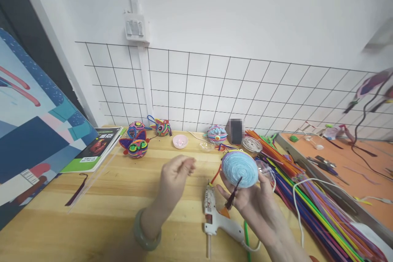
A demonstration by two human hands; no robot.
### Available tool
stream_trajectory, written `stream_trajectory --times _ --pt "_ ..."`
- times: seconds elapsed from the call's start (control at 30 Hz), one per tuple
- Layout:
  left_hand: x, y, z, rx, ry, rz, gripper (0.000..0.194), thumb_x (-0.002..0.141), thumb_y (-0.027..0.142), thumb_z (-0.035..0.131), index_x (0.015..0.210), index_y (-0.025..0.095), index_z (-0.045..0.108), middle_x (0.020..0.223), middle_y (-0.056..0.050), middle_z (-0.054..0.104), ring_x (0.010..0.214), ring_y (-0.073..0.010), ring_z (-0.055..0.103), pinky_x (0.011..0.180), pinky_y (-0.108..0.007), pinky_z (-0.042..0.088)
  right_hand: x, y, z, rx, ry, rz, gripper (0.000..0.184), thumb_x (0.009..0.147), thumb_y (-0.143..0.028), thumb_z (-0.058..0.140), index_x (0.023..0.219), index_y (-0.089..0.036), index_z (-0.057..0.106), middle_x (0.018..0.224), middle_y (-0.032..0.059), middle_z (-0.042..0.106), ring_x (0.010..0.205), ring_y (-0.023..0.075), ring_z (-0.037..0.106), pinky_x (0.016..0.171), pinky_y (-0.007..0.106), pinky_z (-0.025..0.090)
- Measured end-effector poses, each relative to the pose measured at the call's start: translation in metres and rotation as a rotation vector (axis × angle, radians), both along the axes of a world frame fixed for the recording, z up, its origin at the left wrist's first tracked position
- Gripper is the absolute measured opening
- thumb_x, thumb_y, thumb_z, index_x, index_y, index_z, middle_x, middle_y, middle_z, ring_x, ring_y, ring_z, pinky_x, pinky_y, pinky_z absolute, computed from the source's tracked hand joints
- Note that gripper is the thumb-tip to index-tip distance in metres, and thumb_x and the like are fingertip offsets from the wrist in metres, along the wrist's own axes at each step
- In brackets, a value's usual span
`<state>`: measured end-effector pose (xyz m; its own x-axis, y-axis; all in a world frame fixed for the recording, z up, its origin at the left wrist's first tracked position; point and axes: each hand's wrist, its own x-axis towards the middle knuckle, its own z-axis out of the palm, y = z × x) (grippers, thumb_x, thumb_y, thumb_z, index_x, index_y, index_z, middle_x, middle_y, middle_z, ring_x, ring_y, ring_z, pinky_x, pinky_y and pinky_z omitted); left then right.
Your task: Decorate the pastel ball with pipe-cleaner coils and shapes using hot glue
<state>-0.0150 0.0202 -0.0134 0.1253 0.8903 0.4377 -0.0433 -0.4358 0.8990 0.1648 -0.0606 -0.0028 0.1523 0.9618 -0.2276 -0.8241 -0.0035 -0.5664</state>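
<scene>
My right hand (260, 208) holds a round ornament (240, 168) from below. Its near face is wound in a light blue spiral, and a dark purple tassel (232, 197) hangs from the centre. To the left of it, above the table, my left hand (176, 176) has its fingers curled and pressed together, with nothing showing between them. A jade-coloured bangle (146, 229) is on that wrist. Between the hands a white glue gun (211, 208) lies on the table, its nozzle pointing away. An orange-red strip (216, 174) shows near the nozzle.
Wrapped ornaments (138, 148) stand at the back left, beside a pink bowl (180, 141). Another ornament (216, 133) and a phone (236, 132) are at the back. Bundled pipe cleaners (319, 208) and a white cord (296, 204) lie right. Books (95, 151) lie left, near a loose tassel (76, 190).
</scene>
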Motion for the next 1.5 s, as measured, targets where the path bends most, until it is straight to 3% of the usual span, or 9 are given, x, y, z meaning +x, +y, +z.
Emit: stream_trajectory --times 0.27,0.47,0.63,0.73,0.9,1.03,1.23,1.4,1.5 --pt "-0.051 0.048 0.016 -0.178 -0.602 0.337 0.021 0.06 0.028 0.078 0.072 0.014 0.067 0.068 -0.003 0.069 0.056 -0.0107 0.059 0.054 -0.023 0.047 0.025 -0.001 -0.004 -0.002 -0.036 -0.019 0.034 0.076 -0.047 0.062 0.102 -0.025 0.067 0.09 0.0055 0.073 0.083 0.0254 0.067 0.087 0.051 0.049" --pt "-0.075 0.057 0.021 -0.168 -0.703 0.419 0.027 0.067 0.038 0.073 0.066 0.016 0.058 0.051 0.005 0.056 0.045 -0.0069 0.05 0.047 -0.02 0.039 0.024 -0.001 -0.002 -0.006 -0.031 -0.068 0.035 0.075 -0.046 0.063 0.104 -0.026 0.066 0.097 0.006 0.073 0.089 0.026 0.067 0.089 0.052 0.047" --pt "-0.044 0.047 0.006 -0.272 -0.206 0.203 0.038 0.074 0.048 0.062 0.054 0.016 0.059 0.041 0.001 0.05 0.041 -0.0095 0.045 0.045 -0.024 0.035 0.021 -0.001 0.001 -0.013 0.048 -0.032 0.04 0.077 -0.048 0.061 0.11 -0.026 0.064 0.099 0.007 0.072 0.094 0.0284 0.066 0.089 0.054 0.045" --pt "-0.013 0.026 -0.004 -0.244 0.064 0.041 0.023 0.064 0.03 0.074 0.083 0.018 0.071 0.06 -0.001 0.063 0.055 -0.0141 0.054 0.055 -0.027 0.041 0.016 -0.003 0.004 -0.03 0.069 -0.006 0.041 0.076 -0.05 0.061 0.109 -0.025 0.064 0.098 0.0081 0.072 0.098 0.031 0.064 0.088 0.055 0.044" --pt "0.024 -0.017 -0.009 0.134 0.488 -0.133 0.016 0.071 0.022 0.071 0.087 0.021 0.071 0.087 -0.006 0.067 0.086 -0.021 0.059 0.077 -0.033 0.043 -0.001 -0.005 0.002 0.015 0.108 0.093 0.037 0.079 -0.048 0.059 0.106 -0.024 0.064 0.098 0.0073 0.071 0.091 0.0277 0.064 0.083 0.049 0.048" --pt "0.031 -0.029 -0.013 0.296 0.623 -0.066 0.009 0.073 0.024 0.071 0.07 0.017 0.066 0.076 -0.005 0.065 0.079 -0.0202 0.058 0.071 -0.032 0.042 -0.018 -0.006 -0.003 0.054 0.066 0.133 0.031 0.082 -0.046 0.058 0.094 -0.018 0.066 0.09 0.0068 0.071 0.074 0.0193 0.062 0.074 0.037 0.051" --pt "0.026 -0.025 -0.02 0.8 0.745 0.005 0.025 0.087 0.013 0.05 0.063 0.018 0.057 0.063 -0.001 0.059 0.064 -0.0156 0.052 0.059 -0.03 0.036 -0.026 -0.008 -0.002 0.083 0.101 0.131 0.023 0.083 -0.042 0.059 0.085 -0.02 0.066 0.079 0.0017 0.069 0.066 0.0152 0.06 0.067 0.029 0.051" --pt "0.014 -0.014 -0.009 0.74 0.806 0.014 0.025 0.091 0.017 0.043 0.071 0.017 0.059 0.069 -0.003 0.06 0.069 -0.0165 0.053 0.065 -0.03 0.038 -0.011 -0.006 -0.004 -0.003 0.163 0.151 0.031 0.083 -0.047 0.056 0.099 -0.024 0.067 0.098 0.005 0.072 0.089 0.0247 0.065 0.082 0.044 0.051" --pt "-0.003 0.002 0.0 0.567 0.795 0.193 0.03 0.093 0.018 0.04 0.069 0.017 0.057 0.068 -0.003 0.06 0.069 -0.0166 0.054 0.066 -0.03 0.038 0.004 -0.006 -0.005 -0.032 0.164 0.1 0.037 0.081 -0.05 0.056 0.106 -0.025 0.067 0.106 0.0065 0.072 0.103 0.0299 0.063 0.091 0.053 0.046"
